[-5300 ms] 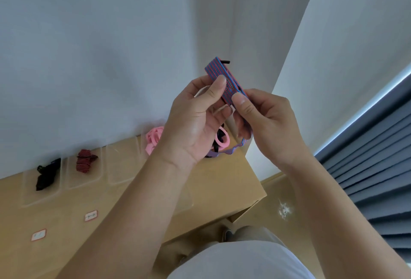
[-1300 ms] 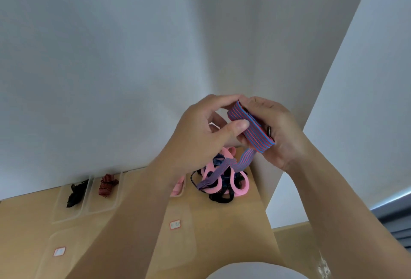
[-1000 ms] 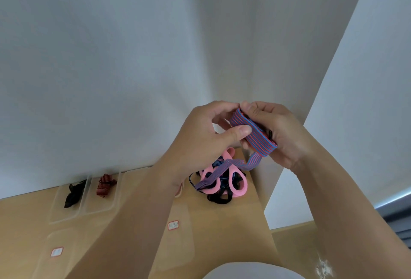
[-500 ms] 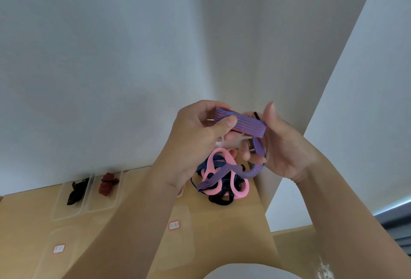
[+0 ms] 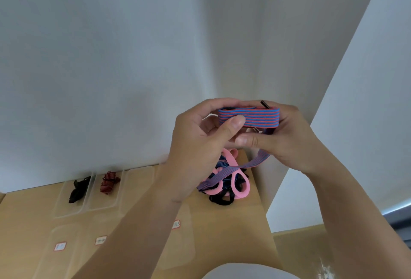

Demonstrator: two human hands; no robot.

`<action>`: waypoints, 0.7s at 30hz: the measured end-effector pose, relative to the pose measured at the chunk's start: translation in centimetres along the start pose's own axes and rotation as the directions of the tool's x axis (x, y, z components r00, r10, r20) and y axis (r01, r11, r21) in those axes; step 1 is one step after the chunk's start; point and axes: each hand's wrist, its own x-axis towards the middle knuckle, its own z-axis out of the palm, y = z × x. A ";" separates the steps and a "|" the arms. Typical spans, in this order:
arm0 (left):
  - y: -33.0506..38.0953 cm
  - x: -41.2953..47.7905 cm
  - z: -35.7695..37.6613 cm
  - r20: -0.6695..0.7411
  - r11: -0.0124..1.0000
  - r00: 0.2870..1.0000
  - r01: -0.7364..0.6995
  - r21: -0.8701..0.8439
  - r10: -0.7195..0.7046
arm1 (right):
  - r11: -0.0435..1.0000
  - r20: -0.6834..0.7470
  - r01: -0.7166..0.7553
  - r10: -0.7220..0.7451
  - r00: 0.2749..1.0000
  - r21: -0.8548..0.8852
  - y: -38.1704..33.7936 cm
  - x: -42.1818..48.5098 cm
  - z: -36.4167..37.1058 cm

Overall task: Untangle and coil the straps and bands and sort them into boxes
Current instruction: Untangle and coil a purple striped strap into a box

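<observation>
While left hand [image 5: 195, 145], right hand [image 5: 287, 143] tight round striped coil [image 5: 255, 119], black strap [image 5: 79, 190] in one box [image 5: 66, 211], red-striped strap [image 5: 109, 183] in next box [image 5: 100, 203].

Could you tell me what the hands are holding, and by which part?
The flat coil of blue-and-red striped elastic strap: the left hand pinches its left end, the right hand grips its right end.

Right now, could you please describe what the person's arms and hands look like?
The left hand and right hand are bare: no gloves, rings or watch in view. The left forearm and right forearm are bare too, no sleeve showing.
</observation>
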 end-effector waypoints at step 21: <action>-3.8 1.3 -0.2 -0.332 0.864 0.849 -0.246 0.438 0.410 | 0.561 -0.271 -0.001 -0.398 0.877 -0.828 3.2 0.0 5.0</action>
